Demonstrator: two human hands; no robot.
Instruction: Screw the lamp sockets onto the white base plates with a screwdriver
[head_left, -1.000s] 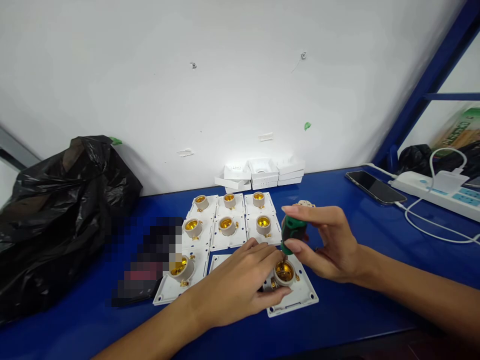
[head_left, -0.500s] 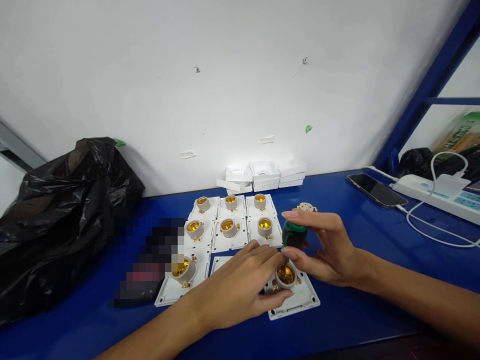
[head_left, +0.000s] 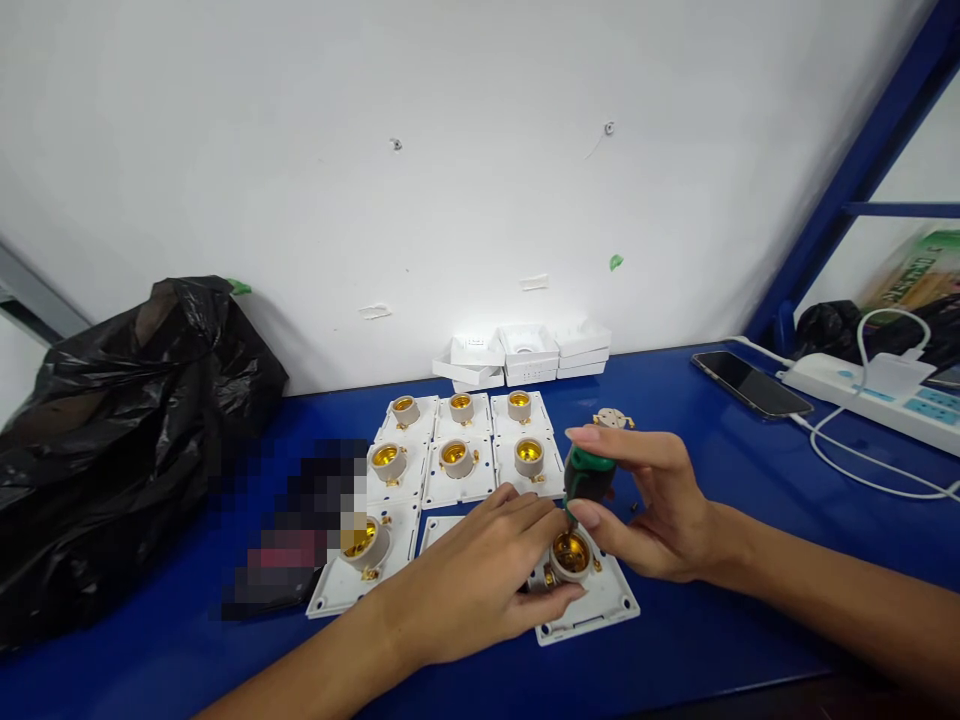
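Observation:
My right hand (head_left: pixel 664 510) is closed around the green and black handle of a short screwdriver (head_left: pixel 589 475). The screwdriver stands nearly upright, and its shaft goes down into the brass-lined bowl of a lamp socket (head_left: pixel 571 553). That socket sits on a white square plate (head_left: pixel 589 622) near the front of the table. My left hand (head_left: pixel 480 570) grips the socket from the left, its thumb in front and its fingers behind. The fingers hide the socket's left side, and the screwdriver's tip is hard to make out inside.
Several white plates with sockets (head_left: pixel 457 458) stand in rows behind my hands. A loose socket part (head_left: pixel 613 418) lies beyond my right hand. White boxes (head_left: pixel 529 355) line the wall. A black bag (head_left: pixel 135 430) is left; a phone (head_left: pixel 750 383) and power strip (head_left: pixel 862 385) are right.
My right fingers have shifted slightly on the screwdriver's handle, and more of its shaft shows above the socket. My left hand keeps its hold on the socket.

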